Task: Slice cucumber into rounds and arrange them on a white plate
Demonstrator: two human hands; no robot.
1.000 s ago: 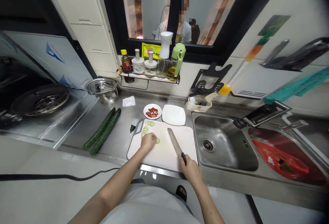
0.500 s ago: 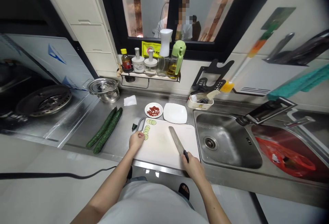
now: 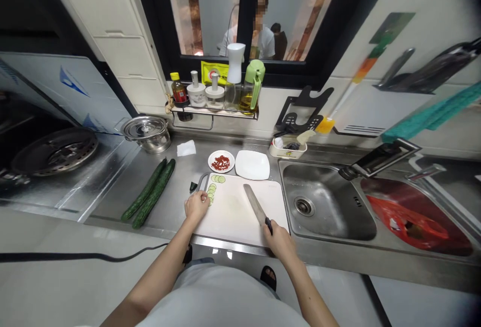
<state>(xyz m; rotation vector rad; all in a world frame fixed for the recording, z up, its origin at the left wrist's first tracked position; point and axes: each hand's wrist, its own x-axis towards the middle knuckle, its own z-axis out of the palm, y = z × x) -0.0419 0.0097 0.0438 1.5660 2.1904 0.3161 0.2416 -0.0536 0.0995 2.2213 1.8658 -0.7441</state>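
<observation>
In my right hand is the black handle of a kitchen knife, its blade lying low over the white cutting board and slanting up to the left. My left hand is at the board's left edge, fingers curled together beside a row of cucumber slices. Whether a slice is between those fingertips is hidden. More round slices lie at the board's top left corner. Two whole cucumbers rest side by side on the steel counter to the left. A dark green cucumber end lies beside the board's handle.
Behind the board stand a small plate of chopped red pieces and a white square plate. A steel sink with a faucet is at right. A lidded pot stands back left, below a rack of seasoning bottles.
The whole scene has shifted slightly left as the camera turned. My left hand has drawn in closer against the lowest slices; the knife has barely moved on the board.
</observation>
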